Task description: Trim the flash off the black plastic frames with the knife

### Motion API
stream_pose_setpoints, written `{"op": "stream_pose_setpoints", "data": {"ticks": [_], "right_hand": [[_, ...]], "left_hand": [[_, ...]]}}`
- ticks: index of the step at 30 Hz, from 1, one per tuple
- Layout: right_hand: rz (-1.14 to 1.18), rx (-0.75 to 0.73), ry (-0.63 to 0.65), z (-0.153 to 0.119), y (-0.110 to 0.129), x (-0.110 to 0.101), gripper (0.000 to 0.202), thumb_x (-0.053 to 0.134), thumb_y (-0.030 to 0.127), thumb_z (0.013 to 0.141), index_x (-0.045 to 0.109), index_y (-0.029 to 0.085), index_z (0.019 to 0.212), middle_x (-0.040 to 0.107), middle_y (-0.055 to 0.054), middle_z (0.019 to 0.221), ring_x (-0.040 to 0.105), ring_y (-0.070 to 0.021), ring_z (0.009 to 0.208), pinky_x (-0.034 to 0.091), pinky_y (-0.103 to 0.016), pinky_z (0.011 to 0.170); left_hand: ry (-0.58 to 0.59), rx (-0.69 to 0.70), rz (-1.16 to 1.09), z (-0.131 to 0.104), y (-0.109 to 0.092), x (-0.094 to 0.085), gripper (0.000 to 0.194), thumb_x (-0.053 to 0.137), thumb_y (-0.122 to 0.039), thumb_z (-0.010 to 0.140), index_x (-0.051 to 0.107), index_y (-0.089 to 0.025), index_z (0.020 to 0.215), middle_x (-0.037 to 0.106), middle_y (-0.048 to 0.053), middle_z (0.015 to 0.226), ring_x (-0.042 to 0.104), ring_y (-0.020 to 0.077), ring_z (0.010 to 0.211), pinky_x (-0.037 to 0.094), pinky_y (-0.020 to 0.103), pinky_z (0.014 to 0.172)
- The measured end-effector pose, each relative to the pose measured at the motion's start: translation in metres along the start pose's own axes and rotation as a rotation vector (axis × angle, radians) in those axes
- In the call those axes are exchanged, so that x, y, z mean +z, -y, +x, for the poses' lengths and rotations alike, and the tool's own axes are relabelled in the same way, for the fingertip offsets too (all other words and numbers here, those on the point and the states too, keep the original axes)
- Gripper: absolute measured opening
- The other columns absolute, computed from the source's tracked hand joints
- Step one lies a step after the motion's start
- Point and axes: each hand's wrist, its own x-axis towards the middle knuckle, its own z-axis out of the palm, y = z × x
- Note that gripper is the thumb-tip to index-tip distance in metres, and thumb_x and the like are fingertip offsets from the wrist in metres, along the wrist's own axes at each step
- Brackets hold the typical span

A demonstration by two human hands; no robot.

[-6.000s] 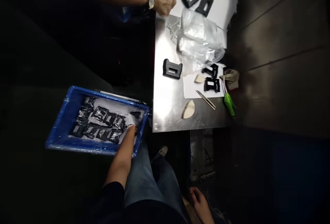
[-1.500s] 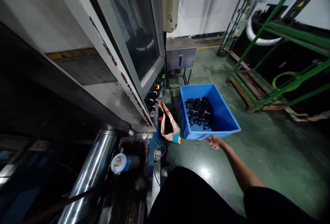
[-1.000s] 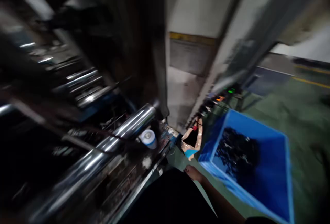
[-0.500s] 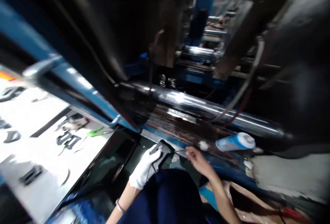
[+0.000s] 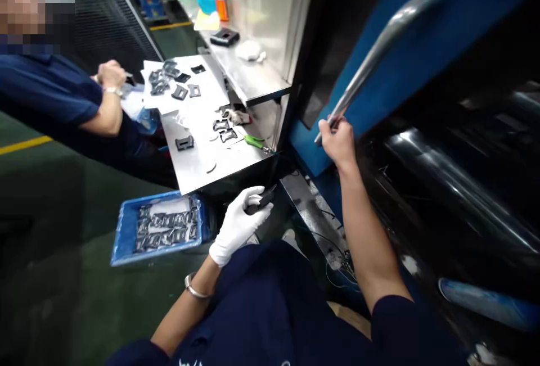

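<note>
My left hand [image 5: 240, 222], in a white glove, is closed around a black plastic part [image 5: 262, 202] in front of my body. Part of that piece is hidden by the gloved fingers. Bare and ungloved, my right hand [image 5: 338, 140] grips the lower end of a metal handle [image 5: 371, 62]. The handle is fixed to a blue machine door [image 5: 392, 87]. Left of the door, a white-topped table [image 5: 192, 166] carries several black plastic parts and green-handled pliers [image 5: 254, 141].
A blue crate [image 5: 120, 242] with rows of black parts stands on the floor at left. Beyond it a co-worker [image 5: 46, 85] in dark blue is at the table. A spray can [image 5: 489, 301] and a shiny machine bar [image 5: 464, 180] lie to my right.
The view has swung left toward the table. My right hand has left the area near the black part and taken hold of the door handle. The black part stays in my left hand.
</note>
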Motion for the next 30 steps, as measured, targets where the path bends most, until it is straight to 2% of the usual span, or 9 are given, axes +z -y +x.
{"op": "stream_pose_setpoints", "data": {"ticks": [2, 4, 6, 9, 12, 16, 23, 27, 30], "right_hand": [[0.079, 0.032, 0.009, 0.004, -0.009, 0.02, 0.03, 0.056, 0.051, 0.094, 0.056, 0.02, 0.091, 0.067, -0.006, 0.084, 0.069, -0.0204, 0.081, 0.057, -0.037, 0.084], [0.151, 0.032, -0.025, 0.002, -0.014, 0.031, 0.029, 0.054, 0.05, 0.095, 0.051, 0.022, 0.086, 0.062, -0.001, 0.078, 0.067, -0.0157, 0.072, 0.056, -0.03, 0.076], [0.177, 0.026, -0.079, -0.004, -0.015, 0.033, 0.026, 0.054, 0.047, 0.095, 0.048, 0.023, 0.088, 0.059, 0.001, 0.08, 0.065, -0.0133, 0.068, 0.055, -0.028, 0.071], [0.164, 0.031, -0.103, -0.016, -0.015, 0.025, 0.02, 0.054, 0.041, 0.094, 0.045, 0.024, 0.09, 0.058, 0.0, 0.083, 0.062, -0.0121, 0.065, 0.054, -0.027, 0.068], [0.138, 0.017, -0.047, -0.033, -0.014, 0.005, 0.014, 0.052, 0.036, 0.093, 0.044, 0.025, 0.09, 0.057, -0.001, 0.08, 0.061, -0.0121, 0.065, 0.053, -0.028, 0.07], [0.147, -0.004, -0.063, -0.066, -0.014, -0.027, 0.02, 0.054, 0.043, 0.09, 0.045, 0.025, 0.089, 0.057, -0.002, 0.077, 0.06, -0.0148, 0.067, 0.054, -0.034, 0.073], [0.134, 0.031, -0.273, -0.133, -0.016, -0.083, 0.026, 0.065, 0.048, 0.081, 0.049, 0.028, 0.075, 0.051, 0.001, 0.064, 0.056, -0.02, 0.056, 0.058, -0.049, 0.071], [-0.009, 0.139, -0.44, -0.171, -0.011, -0.116, 0.027, 0.061, 0.05, 0.08, 0.046, 0.032, 0.066, 0.047, 0.0, 0.06, 0.056, -0.0258, 0.052, 0.059, -0.06, 0.067], [-0.167, 0.232, -0.545, -0.199, -0.004, -0.138, 0.033, 0.055, 0.051, 0.08, 0.037, 0.034, 0.058, 0.043, -0.003, 0.06, 0.064, -0.0348, 0.058, 0.058, -0.066, 0.066]], "left_hand": [[-0.053, 0.079, 0.05, -0.01, -0.002, -0.006, 0.043, 0.078, -0.029, 0.082, 0.067, -0.02, 0.122, 0.074, 0.005, 0.106, 0.069, 0.0169, 0.097, 0.055, 0.032, 0.095], [-0.067, 0.1, 0.045, -0.017, -0.001, -0.011, 0.041, 0.078, -0.028, 0.083, 0.068, -0.021, 0.122, 0.074, 0.004, 0.112, 0.069, 0.0166, 0.099, 0.056, 0.031, 0.095], [-0.059, 0.077, -0.006, -0.022, 0.002, -0.015, 0.04, 0.078, -0.027, 0.083, 0.068, -0.022, 0.121, 0.074, 0.004, 0.114, 0.07, 0.0171, 0.1, 0.056, 0.031, 0.095], [-0.01, 0.001, -0.158, -0.025, 0.004, -0.019, 0.04, 0.077, -0.023, 0.083, 0.066, -0.02, 0.121, 0.075, 0.006, 0.115, 0.074, 0.0196, 0.104, 0.057, 0.032, 0.097], [0.039, -0.053, -0.269, -0.023, 0.005, -0.021, 0.041, 0.076, -0.018, 0.082, 0.064, -0.018, 0.122, 0.076, 0.008, 0.111, 0.076, 0.0235, 0.107, 0.059, 0.033, 0.094], [0.051, -0.033, -0.262, -0.016, 0.003, -0.021, 0.043, 0.073, -0.014, 0.082, 0.062, -0.018, 0.123, 0.078, 0.008, 0.107, 0.074, 0.0252, 0.111, 0.059, 0.034, 0.094], [0.089, 0.038, -0.261, 0.006, -0.004, -0.02, 0.043, 0.072, -0.016, 0.082, 0.064, -0.02, 0.124, 0.073, 0.009, 0.124, 0.074, 0.0236, 0.111, 0.059, 0.035, 0.097], [0.097, 0.013, -0.163, 0.025, -0.005, -0.017, 0.039, 0.072, -0.018, 0.082, 0.068, -0.02, 0.121, 0.075, 0.005, 0.109, 0.075, 0.0219, 0.103, 0.059, 0.034, 0.093], [0.103, -0.001, -0.128, 0.039, -0.002, -0.011, 0.035, 0.075, -0.022, 0.081, 0.07, -0.02, 0.115, 0.076, 0.004, 0.106, 0.074, 0.0202, 0.099, 0.06, 0.034, 0.094]]}}
